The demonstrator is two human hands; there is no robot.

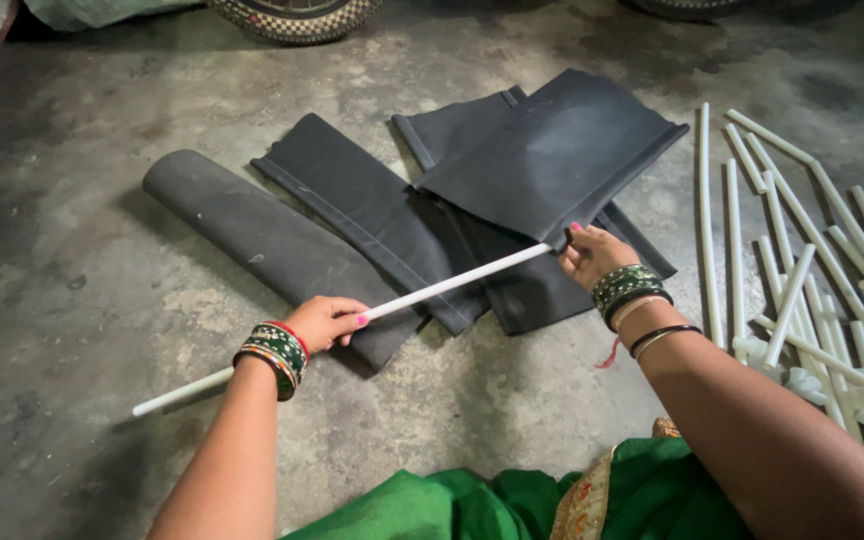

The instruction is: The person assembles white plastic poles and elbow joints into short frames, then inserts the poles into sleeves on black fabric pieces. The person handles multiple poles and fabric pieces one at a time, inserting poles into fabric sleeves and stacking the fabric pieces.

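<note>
- Left hand: fingers curled tight around a white rod, gripping it partway along; green and red bangles on the wrist.
- White rod: long and thin, slanting from its free end low beyond the left wrist up to its far end at the right fingertips.
- Right hand: fingers pinched together on the lower edge of a dark fabric sheet, just where the rod tip meets it; whether they also touch the rod cannot be told. Green and black bangles on the wrist.
- Dark fabric sheet: lifted at the held edge, spreading up and away from the right fingers.
- More dark sheets: flat on the concrete floor, between and beyond both hands, overlapping.
- Dark rolled piece: just beyond the left fingers, on the floor.
- Pile of white rods: outward of the right wrist, loosely strewn.
- Tyre: far beyond both hands.
- Green garment: nearest the person.
</note>
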